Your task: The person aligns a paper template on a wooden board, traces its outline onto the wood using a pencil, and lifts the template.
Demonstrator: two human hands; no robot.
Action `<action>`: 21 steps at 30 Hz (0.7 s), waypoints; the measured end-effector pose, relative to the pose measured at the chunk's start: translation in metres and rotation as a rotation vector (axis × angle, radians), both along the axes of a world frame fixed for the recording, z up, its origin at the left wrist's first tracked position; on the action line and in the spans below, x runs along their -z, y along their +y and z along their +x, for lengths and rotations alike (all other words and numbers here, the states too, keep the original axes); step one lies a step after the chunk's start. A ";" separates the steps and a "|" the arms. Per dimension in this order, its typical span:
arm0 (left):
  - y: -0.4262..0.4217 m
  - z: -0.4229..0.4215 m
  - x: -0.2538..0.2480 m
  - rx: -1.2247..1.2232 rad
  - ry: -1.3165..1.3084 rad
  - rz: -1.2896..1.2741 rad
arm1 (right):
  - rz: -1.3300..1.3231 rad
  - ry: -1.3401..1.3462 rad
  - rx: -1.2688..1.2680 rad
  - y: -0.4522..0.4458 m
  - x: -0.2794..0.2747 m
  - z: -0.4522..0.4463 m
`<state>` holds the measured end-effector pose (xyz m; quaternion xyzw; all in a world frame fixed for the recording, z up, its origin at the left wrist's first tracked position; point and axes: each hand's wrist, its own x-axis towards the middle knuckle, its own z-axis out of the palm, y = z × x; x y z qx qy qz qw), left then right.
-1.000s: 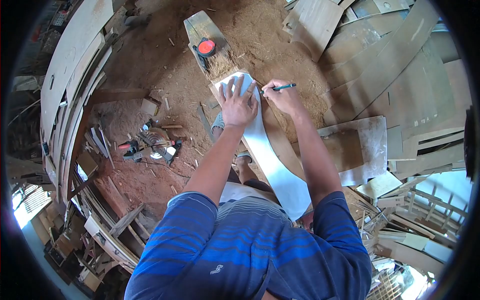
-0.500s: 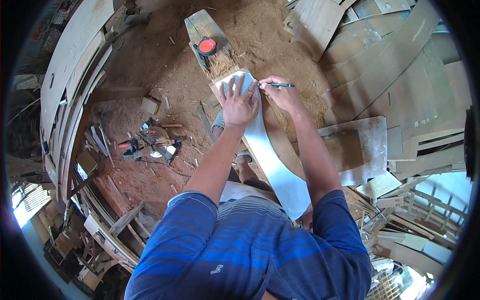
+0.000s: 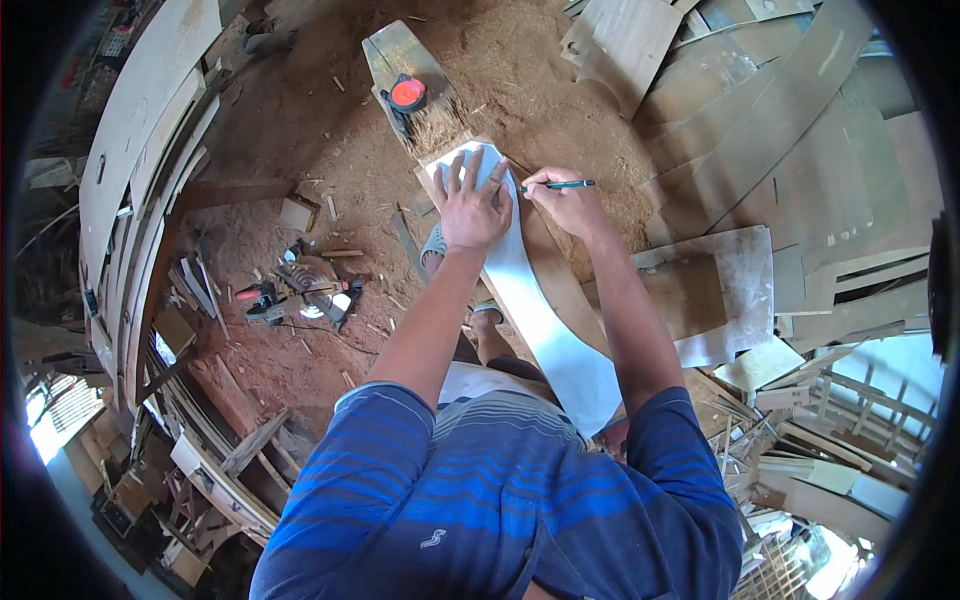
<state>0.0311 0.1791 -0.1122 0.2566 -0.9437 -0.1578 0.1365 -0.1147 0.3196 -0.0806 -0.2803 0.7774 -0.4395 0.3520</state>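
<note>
A long white curved template [image 3: 545,335] lies on a brown wooden board [image 3: 562,268], its far end broad and its right edge bowed inward. My left hand [image 3: 471,208] rests flat on the template near that far end, fingers spread. Between the fingers of my right hand [image 3: 568,205] is a dark green pencil [image 3: 560,184], its tip by the template's right edge, over the board. Whether the tip touches the wood is too small to tell.
Beyond the board, a red and black tape measure [image 3: 407,94] sits on a sawdust-covered plank [image 3: 400,48]. On the ground to the left is a circular saw [image 3: 312,288] among wood scraps. Curved panels [image 3: 150,130] lean at left; plywood sheets [image 3: 790,140] are stacked at right.
My right hand with the pencil has moved a little nearer to me along the template's right edge. The left hand stays flat on the template.
</note>
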 end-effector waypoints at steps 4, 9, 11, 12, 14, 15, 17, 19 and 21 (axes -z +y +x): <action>-0.001 -0.001 0.003 -0.004 0.029 -0.009 | 0.055 -0.064 -0.023 0.004 0.000 0.003; 0.000 -0.001 0.003 -0.009 0.021 -0.020 | 0.000 -0.032 0.025 0.015 -0.003 0.017; 0.000 -0.001 0.002 -0.009 0.019 -0.021 | -0.018 -0.011 0.020 0.022 0.002 0.021; 0.000 -0.001 0.002 -0.008 0.022 -0.023 | 0.011 -0.003 -0.021 0.025 -0.005 0.023; 0.000 -0.001 0.003 -0.011 0.020 -0.021 | 0.030 0.020 -0.064 0.031 -0.009 0.027; 0.000 -0.002 0.003 -0.013 0.016 -0.016 | 0.020 0.033 -0.064 0.034 -0.009 0.031; 0.001 -0.001 0.003 -0.015 0.004 -0.014 | 0.007 0.044 -0.035 0.040 -0.009 0.036; 0.001 -0.001 0.003 -0.017 -0.010 -0.023 | -0.003 0.041 0.022 0.040 -0.021 0.041; 0.002 -0.001 0.002 -0.023 -0.028 -0.040 | 0.032 -0.006 -0.056 0.047 -0.014 0.040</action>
